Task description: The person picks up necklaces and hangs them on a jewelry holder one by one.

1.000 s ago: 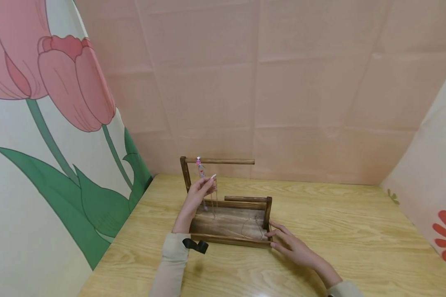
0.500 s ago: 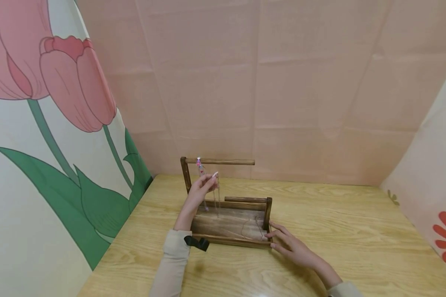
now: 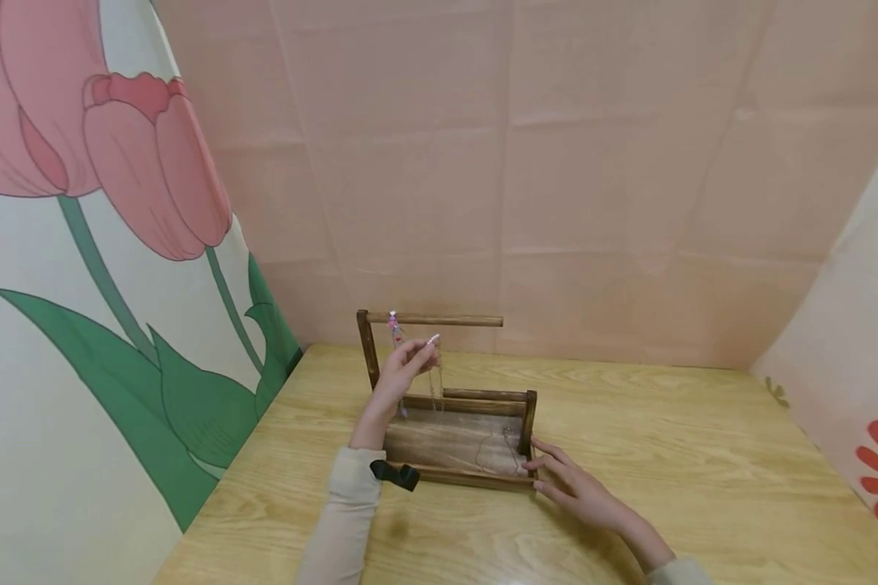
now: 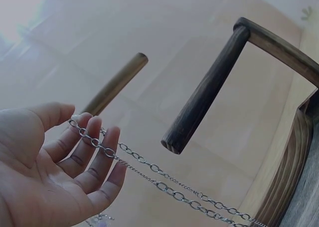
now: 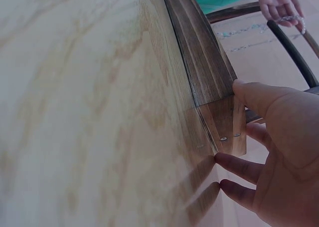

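My left hand [image 3: 398, 378] pinches a silver chain necklace [image 4: 167, 188] between thumb and fingers, with a white bead-like part at the pinch. Two lengths of chain hang down over the wooden jewelry stand [image 3: 475, 478]. Above is the stand's upper bar [image 3: 454, 320], whose right end is free; the shorter lower bar [image 3: 483, 395] has a free left end. A colorful beaded strand [image 3: 393, 322] hangs at the upper bar's left, partly behind the left hand. My right hand [image 3: 574, 487] rests at the tray's front right corner, thumb on the corner [image 5: 217, 112] and fingers spread beside it.
Inside the tray floor [image 3: 432, 443] lies a thin loop of chain [image 3: 479, 460] near the right post. The stand stands on a wood-grain table [image 3: 666, 439]. A pinkish cloth backdrop [image 3: 593, 203] hangs behind, with a tulip-print panel [image 3: 146, 162] on the left.
My left hand has moved a little right and up with the chain necklace, whose hanging ends have risen. The right hand stays at the tray corner.
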Action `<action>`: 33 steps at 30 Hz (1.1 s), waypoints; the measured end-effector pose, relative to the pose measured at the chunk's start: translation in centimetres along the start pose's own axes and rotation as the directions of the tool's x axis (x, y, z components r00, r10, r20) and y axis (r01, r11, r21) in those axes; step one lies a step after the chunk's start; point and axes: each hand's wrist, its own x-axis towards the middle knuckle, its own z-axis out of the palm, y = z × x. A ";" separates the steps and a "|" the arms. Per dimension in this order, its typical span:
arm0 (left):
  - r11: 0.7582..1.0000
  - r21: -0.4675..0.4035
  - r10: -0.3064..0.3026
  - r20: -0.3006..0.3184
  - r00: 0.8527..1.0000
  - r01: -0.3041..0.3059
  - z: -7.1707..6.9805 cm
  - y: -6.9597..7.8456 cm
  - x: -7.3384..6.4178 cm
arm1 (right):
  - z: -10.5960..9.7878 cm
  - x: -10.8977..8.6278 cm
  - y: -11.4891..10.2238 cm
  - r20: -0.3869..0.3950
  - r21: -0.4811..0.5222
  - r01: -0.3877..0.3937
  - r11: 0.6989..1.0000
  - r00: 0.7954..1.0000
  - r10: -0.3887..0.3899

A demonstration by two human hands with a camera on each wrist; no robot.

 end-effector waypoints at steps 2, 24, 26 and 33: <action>1.000 0.003 -0.003 0.001 1.000 0.003 0.2 0.1 0.1 | 0.0 0.0 0.0 -0.005 -0.003 0.006 1.000 1.000 -0.006; 0.997 -0.020 0.070 0.007 0.998 -0.070 1.7 -1.6 2.3 | -0.2 0.0 -0.1 -0.009 -0.014 0.027 1.000 1.000 -0.027; 0.998 -0.020 0.065 0.007 0.998 -0.065 1.8 -1.6 2.4 | -0.2 0.0 -0.1 -0.011 -0.011 0.029 1.000 1.000 -0.029; 0.998 -0.007 0.063 0.045 0.997 -0.062 2.2 -0.6 1.8 | 0.0 0.1 0.0 -0.016 -0.021 0.056 0.998 0.998 -0.056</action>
